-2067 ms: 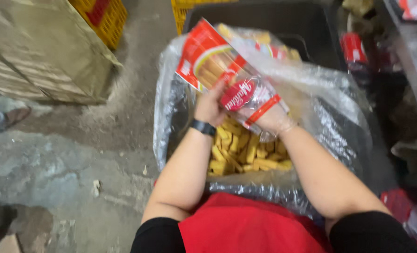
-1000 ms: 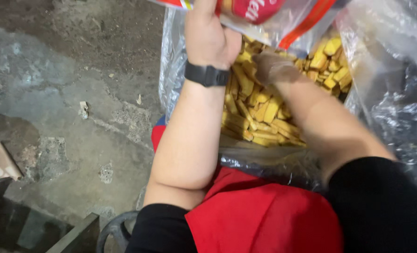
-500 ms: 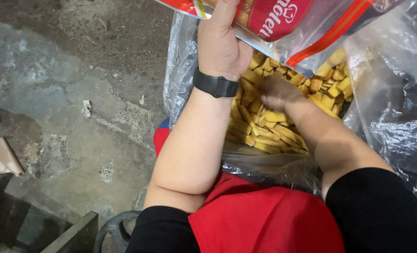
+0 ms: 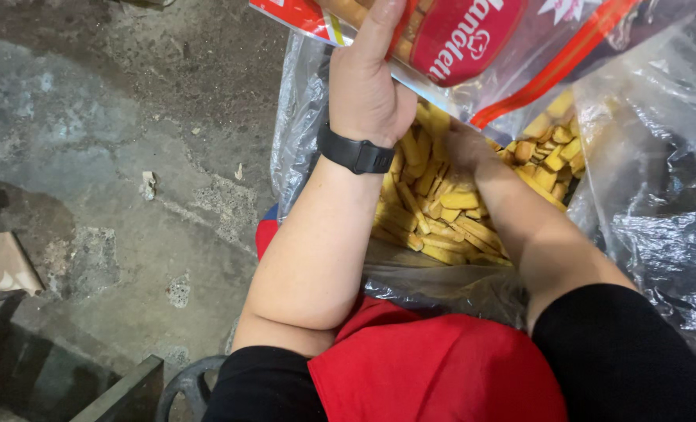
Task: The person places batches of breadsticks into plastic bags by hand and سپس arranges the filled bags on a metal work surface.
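The left hand [image 4: 371, 86] is clamped on the light, crinkly snack packet [image 4: 473, 39] at twelve o'clock, while the right hand [image 4: 465, 148] digs, grip unclear, among brittle yellow sticks [image 4: 434, 219].

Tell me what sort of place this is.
Probably a snack packing workshop: a big clear plastic liner full of loose yellow snack sticks, a printed retail pouch in the left hand, and a rough concrete floor.

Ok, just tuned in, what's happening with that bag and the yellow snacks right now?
A person holds a printed red-and-clear snack bag up in the left hand. The right hand is down among the yellow snack sticks piled in a large clear plastic liner. The bag already holds some pieces.
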